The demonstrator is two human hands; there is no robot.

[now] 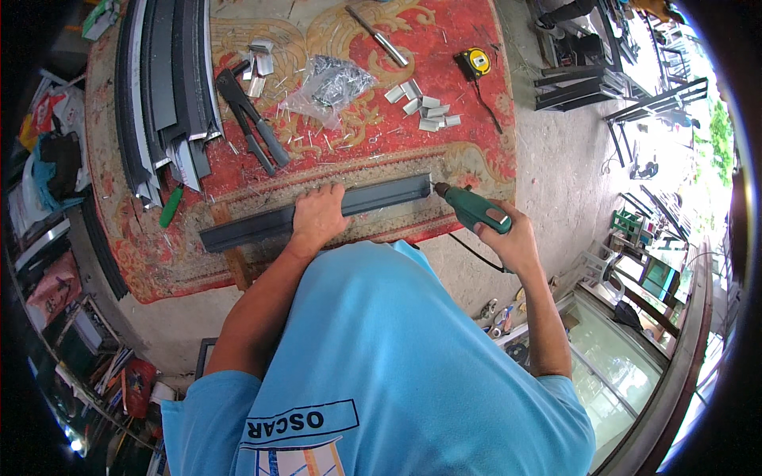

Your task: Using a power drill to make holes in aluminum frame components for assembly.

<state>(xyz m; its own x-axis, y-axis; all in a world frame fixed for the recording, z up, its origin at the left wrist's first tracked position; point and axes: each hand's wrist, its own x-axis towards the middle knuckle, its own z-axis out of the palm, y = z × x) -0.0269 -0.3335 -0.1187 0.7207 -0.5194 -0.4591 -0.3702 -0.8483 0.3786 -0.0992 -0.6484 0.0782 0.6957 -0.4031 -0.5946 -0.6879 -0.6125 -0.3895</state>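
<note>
A long dark grey metal profile [385, 195] lies slantwise near the front edge of the carpet-covered table. My left hand [321, 214] is closed over its middle and presses it down. In my right hand [512, 240] is a green power drill [476, 209], gripped at its rear end. The drill points left, its tip at the profile's right end; whether the bit has entered the metal is too small to tell. Under the profile's left part runs a wooden strip [236, 266]. A black cord [476, 252] hangs below the drill.
Behind the profile lie a riveter with long dark handles [252, 119], a plastic bag of rivets [329, 87], small metal angle pieces [429, 111], a yellow tape measure [476, 60] and a metal rod [379, 38]. Long profiles [163, 79] are stacked left, by a green-handled tool [171, 208].
</note>
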